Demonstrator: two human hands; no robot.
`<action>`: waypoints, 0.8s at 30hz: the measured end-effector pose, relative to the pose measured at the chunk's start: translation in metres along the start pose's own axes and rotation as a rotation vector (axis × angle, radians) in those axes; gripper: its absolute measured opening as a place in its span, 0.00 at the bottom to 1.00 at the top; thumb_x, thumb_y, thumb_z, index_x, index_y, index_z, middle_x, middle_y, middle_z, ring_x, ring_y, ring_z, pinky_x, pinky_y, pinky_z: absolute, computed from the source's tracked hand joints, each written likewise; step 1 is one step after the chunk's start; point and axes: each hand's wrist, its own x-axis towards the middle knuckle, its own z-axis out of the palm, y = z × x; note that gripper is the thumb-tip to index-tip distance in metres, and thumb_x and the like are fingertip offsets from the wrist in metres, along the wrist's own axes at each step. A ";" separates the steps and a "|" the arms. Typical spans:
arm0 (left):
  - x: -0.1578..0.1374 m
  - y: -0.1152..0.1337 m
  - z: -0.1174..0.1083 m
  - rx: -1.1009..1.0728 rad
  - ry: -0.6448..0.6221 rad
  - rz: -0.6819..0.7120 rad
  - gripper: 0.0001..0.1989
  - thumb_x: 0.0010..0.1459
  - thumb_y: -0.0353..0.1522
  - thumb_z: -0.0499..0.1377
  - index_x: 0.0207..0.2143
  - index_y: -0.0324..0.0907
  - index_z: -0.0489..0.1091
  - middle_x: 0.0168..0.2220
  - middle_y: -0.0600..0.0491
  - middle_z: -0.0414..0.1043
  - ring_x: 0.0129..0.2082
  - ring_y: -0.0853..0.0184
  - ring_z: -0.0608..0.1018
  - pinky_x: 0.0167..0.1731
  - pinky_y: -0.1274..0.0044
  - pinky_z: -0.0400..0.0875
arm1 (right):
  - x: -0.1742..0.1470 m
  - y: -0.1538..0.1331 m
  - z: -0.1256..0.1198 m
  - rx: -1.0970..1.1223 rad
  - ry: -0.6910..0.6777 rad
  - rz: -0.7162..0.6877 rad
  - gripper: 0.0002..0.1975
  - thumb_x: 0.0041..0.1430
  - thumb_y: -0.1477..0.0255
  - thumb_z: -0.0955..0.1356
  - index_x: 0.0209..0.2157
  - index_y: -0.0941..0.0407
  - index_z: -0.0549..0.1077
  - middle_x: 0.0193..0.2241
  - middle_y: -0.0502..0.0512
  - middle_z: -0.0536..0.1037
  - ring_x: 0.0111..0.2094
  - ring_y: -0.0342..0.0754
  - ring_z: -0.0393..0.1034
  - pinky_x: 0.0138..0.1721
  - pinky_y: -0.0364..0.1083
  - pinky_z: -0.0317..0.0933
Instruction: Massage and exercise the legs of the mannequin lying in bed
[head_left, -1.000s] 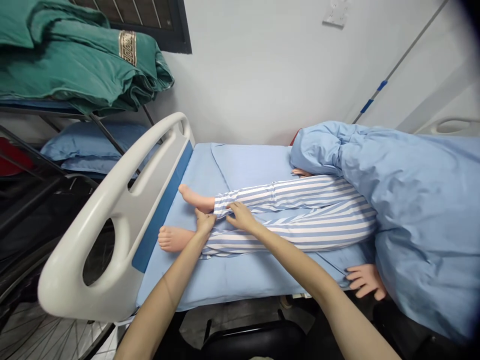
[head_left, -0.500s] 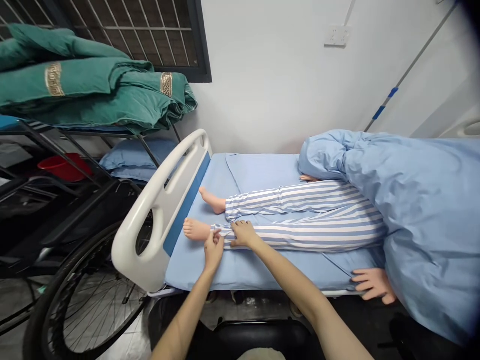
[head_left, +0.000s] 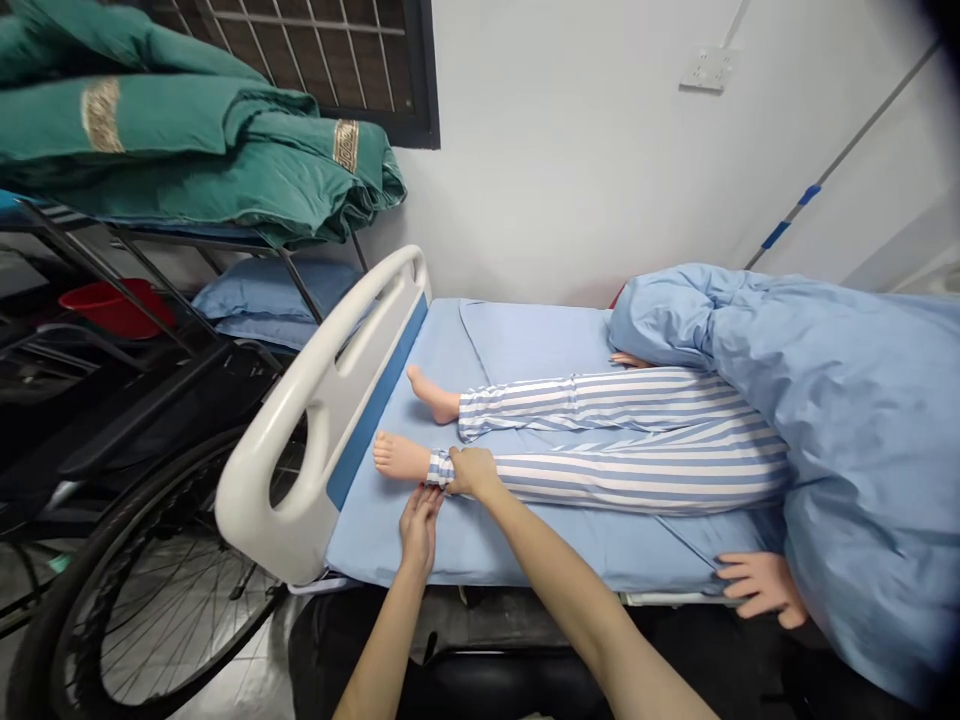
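A manikin in blue-and-white striped trousers lies on the bed, its feet near the footboard. My right hand is wrapped over the nearer trouser leg just above the ankle, gripping it from above. Beside the nearer foot, my left hand rests palm up on the sheet. Its fingers are stretched out, and the fingertips touch the underside of the trouser cuff. The farther foot lies untouched, tilted toward the footboard.
A white footboard bounds the bed on the left, with a wheelchair wheel beyond it. A blue quilt covers the manikin's upper part. Folded green bedding sits on a rack. The manikin's hand hangs over the bed edge.
My right hand has slid toward the ankle and closed round the trouser leg. My left hand has dropped from the cuff's top to its near lower side and turned palm up. The view has shifted slightly.
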 end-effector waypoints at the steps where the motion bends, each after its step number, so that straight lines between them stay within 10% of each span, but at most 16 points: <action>1: 0.001 -0.001 -0.001 -0.003 -0.003 0.002 0.19 0.46 0.20 0.59 0.41 0.42 0.72 0.43 0.48 0.78 0.54 0.59 0.77 0.62 0.64 0.65 | 0.001 0.000 0.001 -0.002 0.001 -0.005 0.31 0.49 0.59 0.73 0.52 0.59 0.69 0.43 0.64 0.80 0.43 0.59 0.77 0.41 0.50 0.68; 13: 0.015 0.015 -0.015 -0.052 -0.192 -0.259 0.14 0.44 0.23 0.57 0.36 0.39 0.74 0.43 0.46 0.78 0.50 0.60 0.78 0.61 0.62 0.66 | 0.004 0.000 0.003 -0.020 -0.018 0.019 0.30 0.49 0.59 0.72 0.52 0.58 0.69 0.43 0.64 0.80 0.44 0.58 0.77 0.41 0.50 0.68; 24: -0.013 0.027 0.007 -0.054 -0.162 -0.229 0.09 0.41 0.26 0.59 0.30 0.41 0.69 0.33 0.48 0.75 0.42 0.60 0.79 0.54 0.64 0.69 | -0.016 -0.004 -0.015 -0.012 -0.048 -0.004 0.28 0.51 0.62 0.72 0.52 0.59 0.70 0.44 0.65 0.80 0.45 0.59 0.76 0.43 0.50 0.68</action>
